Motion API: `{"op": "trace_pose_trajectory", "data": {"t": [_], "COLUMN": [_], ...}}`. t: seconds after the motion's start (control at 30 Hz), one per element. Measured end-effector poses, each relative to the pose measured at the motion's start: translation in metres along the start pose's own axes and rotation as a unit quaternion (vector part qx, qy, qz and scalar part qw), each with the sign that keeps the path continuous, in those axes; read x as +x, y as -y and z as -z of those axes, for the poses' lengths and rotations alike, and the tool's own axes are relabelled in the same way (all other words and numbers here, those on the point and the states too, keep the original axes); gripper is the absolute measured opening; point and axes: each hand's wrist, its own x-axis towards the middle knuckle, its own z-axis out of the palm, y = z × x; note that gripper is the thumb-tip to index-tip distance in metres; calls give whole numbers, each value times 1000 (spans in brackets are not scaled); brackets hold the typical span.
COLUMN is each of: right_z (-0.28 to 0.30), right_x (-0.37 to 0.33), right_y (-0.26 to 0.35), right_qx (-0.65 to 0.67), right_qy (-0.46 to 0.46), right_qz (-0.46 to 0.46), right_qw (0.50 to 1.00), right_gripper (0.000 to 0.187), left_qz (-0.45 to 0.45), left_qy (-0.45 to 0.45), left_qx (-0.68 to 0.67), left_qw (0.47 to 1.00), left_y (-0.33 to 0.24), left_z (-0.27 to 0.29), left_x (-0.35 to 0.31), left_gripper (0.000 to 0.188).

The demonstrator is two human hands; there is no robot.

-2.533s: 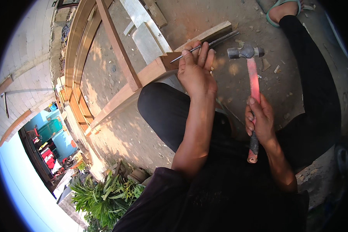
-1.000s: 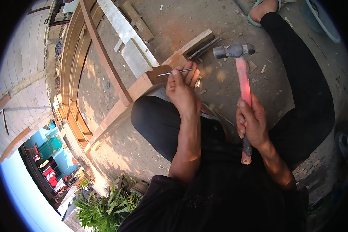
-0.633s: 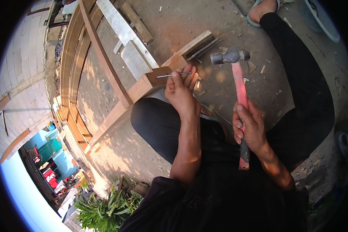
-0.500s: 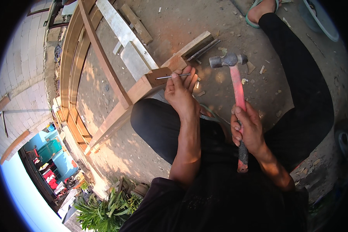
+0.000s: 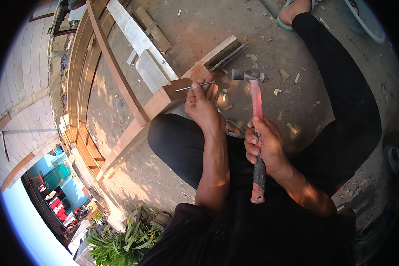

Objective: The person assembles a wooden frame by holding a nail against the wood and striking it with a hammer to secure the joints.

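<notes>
My left hand [image 5: 202,106] pinches a long steel nail [image 5: 182,89] between thumb and fingers. The nail lies nearly level, its left end at the end face of a brown wooden beam [image 5: 157,104]. Whether the tip touches the wood, I cannot tell. My right hand [image 5: 269,144] is wrapped round the dark grip of a hammer [image 5: 256,101] with a worn pink-red handle. The hammer's grey metal head points up, to the right of the nail and apart from it. My bent left knee [image 5: 173,137] is against or close beside the beam.
Beyond the beam, a whitish board [image 5: 139,37] and a short wood offcut [image 5: 153,29] lie on the dirt ground. Curved wooden framing [image 5: 75,75] runs along the left. Wood chips are scattered near the hammer. A leafy plant [image 5: 119,241] grows at the lower left.
The hammer in my right hand has shifted left, closer to the nail. My left hand keeps its pinch on the nail at the beam's end.
</notes>
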Motion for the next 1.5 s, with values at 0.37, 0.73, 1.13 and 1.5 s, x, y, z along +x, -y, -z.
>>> {"op": "trace_pose_trajectory", "data": {"t": [0.37,0.73,1.13,1.5], "right_z": [-1,-8,27,-16], "right_x": [-3,-2,-4,-18], "right_y": [0,42,50,34], "right_qx": [-116,-228,-170,-172], "right_qy": [83,108,25,23], "right_qz": [-16,14,129,240], "right_qw": [990,968,977,955], "right_gripper": [23,23,20,28], "left_qz": [-15,77,11,66], "left_qy": [4,59,72,72], "left_qx": [-11,-198,-178,-243], "left_qw": [1000,975,981,965], "left_y": [-3,-38,-14,-26], "left_z": [1,2,-11,-2], "left_x": [2,-2,6,7], "left_gripper": [27,33,35,30]}}
